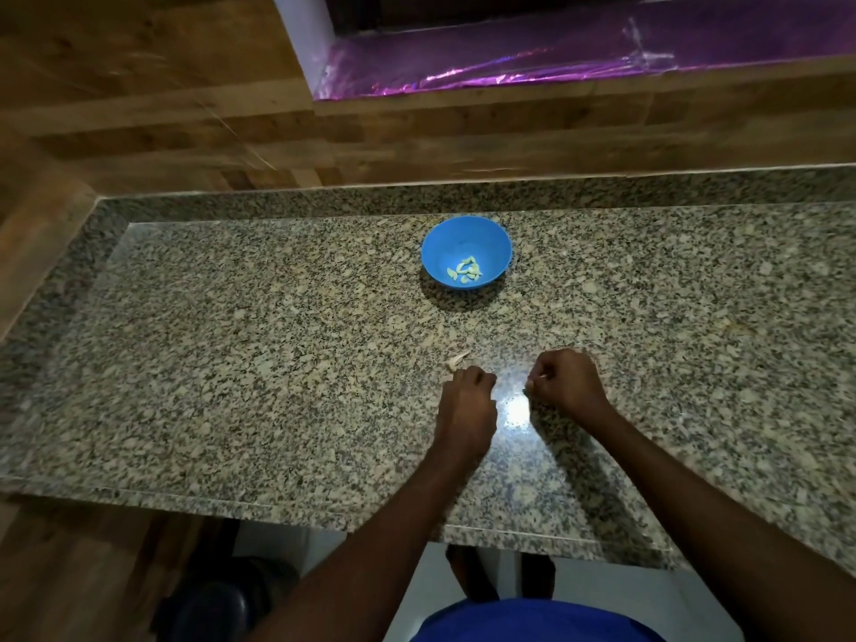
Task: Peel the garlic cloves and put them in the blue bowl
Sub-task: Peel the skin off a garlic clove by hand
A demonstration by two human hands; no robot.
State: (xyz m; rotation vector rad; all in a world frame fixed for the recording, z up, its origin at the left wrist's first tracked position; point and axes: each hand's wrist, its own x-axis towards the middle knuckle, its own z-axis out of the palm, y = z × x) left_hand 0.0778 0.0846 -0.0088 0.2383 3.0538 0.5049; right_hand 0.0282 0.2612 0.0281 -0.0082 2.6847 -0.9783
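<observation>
A blue bowl (467, 251) stands on the granite counter (231, 345) toward the back, with several peeled pale garlic cloves (465, 271) at its bottom. Closer to me, a pale piece of garlic or skin (457, 360) lies on the counter just beyond my left hand (468, 400). My left hand has its fingers curled downward onto the counter; what it holds is hidden. My right hand (567, 381) is curled too, its fingertips pinching something small and pale that I cannot make out clearly.
A wooden wall (185, 108) rises behind the counter, with a ledge covered in shiny purple foil (556, 62) at the upper right. The counter's front edge (278, 507) runs below my forearms. A bright light glare sits between my hands.
</observation>
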